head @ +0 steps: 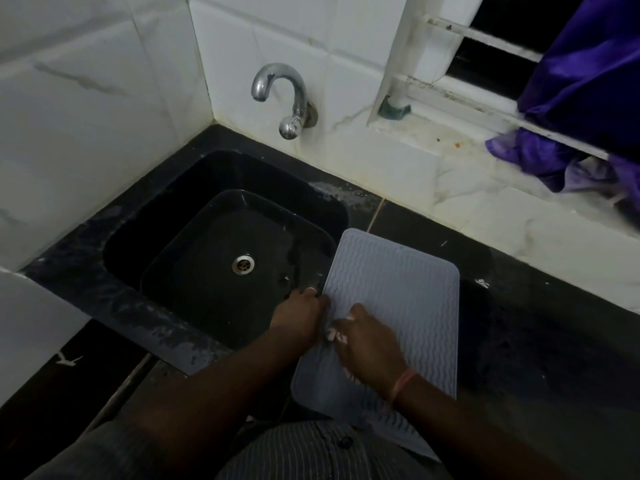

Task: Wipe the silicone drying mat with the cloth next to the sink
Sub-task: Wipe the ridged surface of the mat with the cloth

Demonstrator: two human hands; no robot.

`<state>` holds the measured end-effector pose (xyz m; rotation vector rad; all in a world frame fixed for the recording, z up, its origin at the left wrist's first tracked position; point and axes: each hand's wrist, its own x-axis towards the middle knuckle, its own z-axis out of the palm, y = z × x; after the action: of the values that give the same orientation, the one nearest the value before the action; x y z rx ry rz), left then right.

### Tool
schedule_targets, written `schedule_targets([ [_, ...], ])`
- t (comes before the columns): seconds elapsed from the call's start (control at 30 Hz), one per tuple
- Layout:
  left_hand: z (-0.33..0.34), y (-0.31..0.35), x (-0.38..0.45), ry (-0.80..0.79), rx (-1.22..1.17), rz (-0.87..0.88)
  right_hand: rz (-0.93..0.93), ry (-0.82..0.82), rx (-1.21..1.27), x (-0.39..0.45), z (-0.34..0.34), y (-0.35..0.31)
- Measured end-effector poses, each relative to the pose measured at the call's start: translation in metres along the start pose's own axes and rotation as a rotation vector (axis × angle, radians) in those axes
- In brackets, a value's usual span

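A grey silicone drying mat (398, 289) with a wavy ribbed pattern lies on the black counter just right of the sink, its near end reaching the counter's front edge. My left hand (299, 315) grips the mat's left edge, beside the sink rim. My right hand (370, 348) rests on the mat's near-left part with its fingers curled round a small dark cloth (326, 328), of which only a sliver shows between the two hands.
The black sink (194, 258) with a metal drain (243, 264) sits at the left, and a chrome tap (287, 95) juts from the tiled wall behind it. Purple fabric (571, 109) hangs at the window and spills onto the white sill. The wet black counter (540, 334) extends to the right.
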<state>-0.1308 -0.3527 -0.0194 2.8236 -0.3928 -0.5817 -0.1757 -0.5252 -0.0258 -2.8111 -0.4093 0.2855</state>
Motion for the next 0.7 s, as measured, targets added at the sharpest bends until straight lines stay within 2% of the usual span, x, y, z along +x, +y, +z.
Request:
schedule_targets([
  [0.13, 0.005, -0.006, 0.006, -0.007, 0.009, 0.044, -0.105, -0.091, -0.033, -0.014, 0.009, -0.009],
  [0.23, 0.004, -0.012, 0.011, -0.075, -0.02, 0.063, -0.093, -0.074, -0.011, 0.002, 0.005, 0.003],
  [0.4, 0.003, -0.014, 0.017, -0.139, 0.045, 0.094, 0.025, 0.065, -0.044, 0.07, -0.012, 0.041],
  [0.53, -0.005, -0.013, 0.026, -0.178, 0.086, 0.109, 0.133, 0.087, -0.077, 0.115, -0.026, 0.056],
  [0.7, -0.021, 0.006, 0.049, -0.049, -0.029, 0.041, 0.112, 0.116, -0.036, 0.093, -0.017, 0.04],
])
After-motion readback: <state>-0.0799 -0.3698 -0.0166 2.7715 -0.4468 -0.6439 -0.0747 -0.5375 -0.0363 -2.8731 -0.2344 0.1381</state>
